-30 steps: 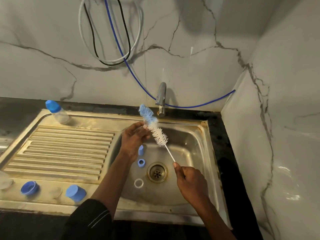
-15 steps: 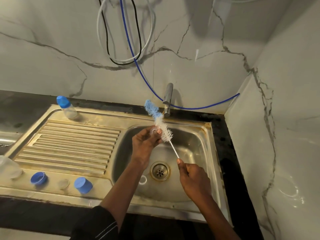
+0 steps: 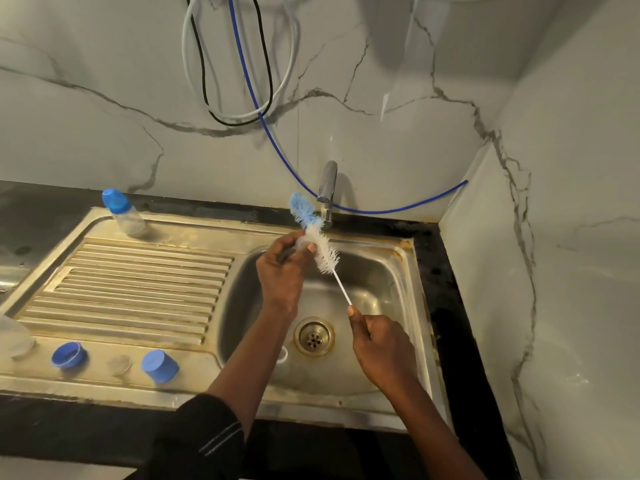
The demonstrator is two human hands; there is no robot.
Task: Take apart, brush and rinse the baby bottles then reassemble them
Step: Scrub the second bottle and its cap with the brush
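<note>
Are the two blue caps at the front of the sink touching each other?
Apart. The head view shows the left blue cap and the right blue cap on the draining board, with a small clear piece and bare steel between them.

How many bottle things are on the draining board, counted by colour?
Blue: 2, collar ring and cap
Clear: 2, small round piece and bottle at the left edge
Clear with blue cap: 1, capped bottle
Total: 5
</note>
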